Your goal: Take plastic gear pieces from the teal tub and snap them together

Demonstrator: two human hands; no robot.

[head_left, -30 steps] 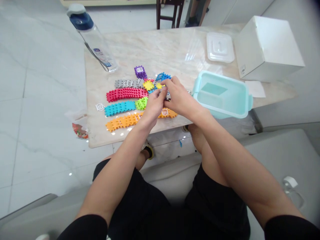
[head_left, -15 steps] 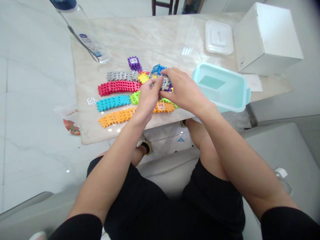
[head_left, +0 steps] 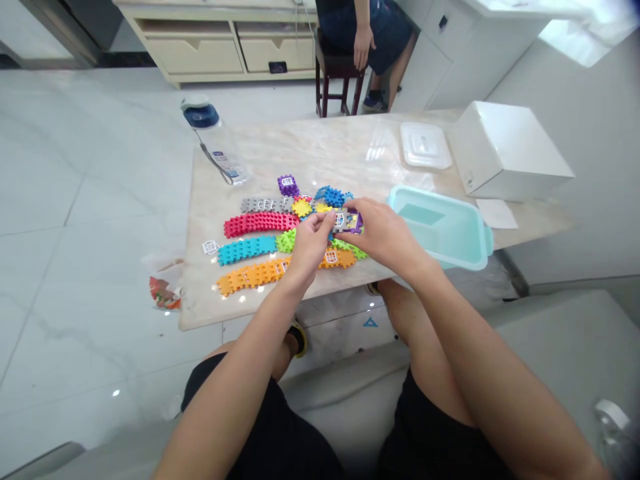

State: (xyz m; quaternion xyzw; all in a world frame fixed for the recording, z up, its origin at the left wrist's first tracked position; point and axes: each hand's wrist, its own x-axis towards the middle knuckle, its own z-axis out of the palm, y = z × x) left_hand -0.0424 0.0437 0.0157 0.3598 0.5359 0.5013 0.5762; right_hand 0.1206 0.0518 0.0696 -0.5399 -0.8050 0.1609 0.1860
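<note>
My left hand (head_left: pixel 311 244) and my right hand (head_left: pixel 385 233) meet over the marble table (head_left: pixel 320 150), both pinching a small grey and purple waffle block piece (head_left: pixel 347 221). Under and left of the hands lie joined strips of blocks: a grey strip (head_left: pixel 264 205), a red strip (head_left: pixel 259 223), a cyan strip (head_left: pixel 245 250) ending in a green block (head_left: pixel 287 241), and an orange strip (head_left: pixel 255 275). A purple block (head_left: pixel 288 185), a yellow block (head_left: pixel 301 208) and blue blocks (head_left: pixel 330 195) lie just beyond.
A mint plastic box (head_left: pixel 440 227) stands open right of my hands, its clear lid (head_left: pixel 425 145) behind it. A white carton (head_left: pixel 505 150) sits at the right, a water bottle (head_left: pixel 216 143) at the back left. Another person (head_left: pixel 367 30) sits on a stool beyond the table.
My head has tilted up, so the table sits lower in view and the far room and seated person show. My hands stay together on the small piece.
</note>
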